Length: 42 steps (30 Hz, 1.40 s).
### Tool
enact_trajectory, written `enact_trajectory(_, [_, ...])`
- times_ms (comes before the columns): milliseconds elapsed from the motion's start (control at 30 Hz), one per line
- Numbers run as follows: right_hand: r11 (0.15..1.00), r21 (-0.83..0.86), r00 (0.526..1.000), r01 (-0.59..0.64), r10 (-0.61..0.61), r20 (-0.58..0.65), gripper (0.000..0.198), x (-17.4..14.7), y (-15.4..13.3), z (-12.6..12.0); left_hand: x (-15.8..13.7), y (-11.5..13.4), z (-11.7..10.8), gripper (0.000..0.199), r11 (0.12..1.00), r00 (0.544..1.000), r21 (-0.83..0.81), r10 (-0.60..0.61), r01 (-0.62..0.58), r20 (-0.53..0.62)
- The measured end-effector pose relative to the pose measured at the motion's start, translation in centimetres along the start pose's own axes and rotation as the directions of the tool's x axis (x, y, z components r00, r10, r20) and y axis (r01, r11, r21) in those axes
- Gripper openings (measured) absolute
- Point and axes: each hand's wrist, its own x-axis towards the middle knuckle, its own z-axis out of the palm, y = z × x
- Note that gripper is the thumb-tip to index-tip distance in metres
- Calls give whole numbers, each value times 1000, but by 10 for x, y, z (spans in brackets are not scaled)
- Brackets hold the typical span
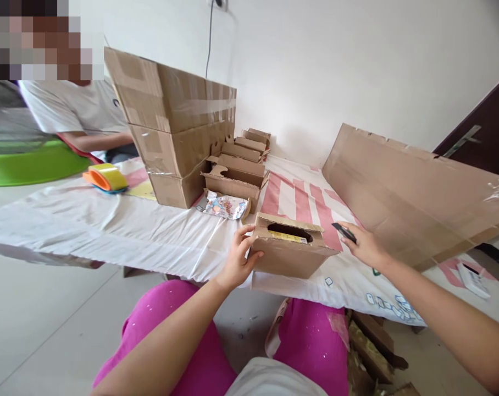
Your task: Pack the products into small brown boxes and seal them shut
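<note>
A small cardboard box stands at the table's front edge, with an oblong opening in its top. Something yellow and printed shows inside that opening. My left hand grips the box's left end, thumb on the front and fingers at the upper edge. Just off the box's right end, my right hand is closed around a small dark box cutter, which points left and does not touch the box. Behind the box lies a shiny printed packet, beside an open cardboard box.
Stacked taped cartons rise at the left, and more open boxes line up behind. A large cardboard sheet leans at the right. Orange and yellow bands lie near a co-worker's arm. Cardboard scraps lie on the floor.
</note>
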Motion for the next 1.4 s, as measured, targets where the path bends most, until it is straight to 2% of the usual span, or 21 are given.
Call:
enact_trajectory(67, [991,-13,990,-130,130,61,46,-17,12,29,-4,4,5,22,1000,999,16,25,-25,-38])
enact_trajectory(100, [987,-33,980,-156,159,121,46,-26,16,43,-6,5,7,21,999,998,28,26,-24,-51])
enact_trajectory(200, [983,-99,951,-152,173,255,42,-48,19,79,-8,6,9,20,999,998,44,-4,7,-60])
enact_trajectory(267, [982,-121,950,-146,173,260,39,-54,19,91,-7,5,8,21,1000,999,24,-17,18,-46])
enact_trajectory(333, [983,-88,971,-163,175,164,36,-54,20,93,-6,4,6,24,1000,999,-2,-20,20,-36])
enact_trajectory(400, [986,41,987,-163,163,-11,38,-49,18,85,-6,4,5,29,999,999,-48,-29,27,-42])
enact_trajectory(467, [965,241,969,-107,155,-190,44,-46,7,69,-6,4,4,36,991,998,-130,-50,43,-49])
enact_trajectory(533, [926,378,954,2,112,-278,48,-45,-13,52,-6,3,5,40,971,996,-227,-84,73,-42])
enact_trajectory(633, [929,296,937,221,-118,-330,38,-52,-47,36,-3,-4,5,36,941,973,-276,-221,196,-61])
enact_trajectory(700, [930,154,897,334,-263,-356,29,-59,-63,39,0,-12,4,29,907,927,-256,-365,334,-87])
enact_trajectory(800, [924,-15,864,382,-363,-348,37,-69,-70,54,4,-21,0,17,850,865,-246,-496,465,-77])
enact_trajectory(833, [922,-54,864,383,-378,-333,42,-72,-70,59,4,-21,-2,18,847,866,-253,-496,468,-59])
enact_trajectory(900, [924,-91,870,372,-381,-313,47,-77,-69,66,3,-16,-6,30,883,912,-248,-411,398,1])
enact_trajectory(967, [930,-77,879,359,-365,-308,44,-77,-71,66,0,-6,-8,46,951,967,-187,-231,247,104])
enact_trajectory(1000, [932,-58,880,358,-358,-312,42,-77,-73,64,-1,-1,-9,52,979,977,-139,-127,151,169])
enact_trajectory(1067, [934,-13,881,356,-341,-327,41,-74,-80,58,-5,9,-8,63,1000,959,-29,10,-2,283])
enact_trajectory(1133, [933,30,877,359,-327,-352,40,-73,-91,52,-7,12,-8,68,995,945,74,41,-69,326])
enact_trajectory(1200, [921,58,856,384,-332,-396,41,-74,-106,48,-8,10,-9,61,987,960,150,14,-58,278])
enact_trajectory(1267, [901,66,820,429,-358,-447,47,-78,-125,47,-7,4,-13,50,985,983,172,-22,-10,183])
enact_trajectory(1400, [880,36,753,473,-383,-535,62,-83,-166,53,-1,-13,-22,35,990,993,90,-107,111,-47])
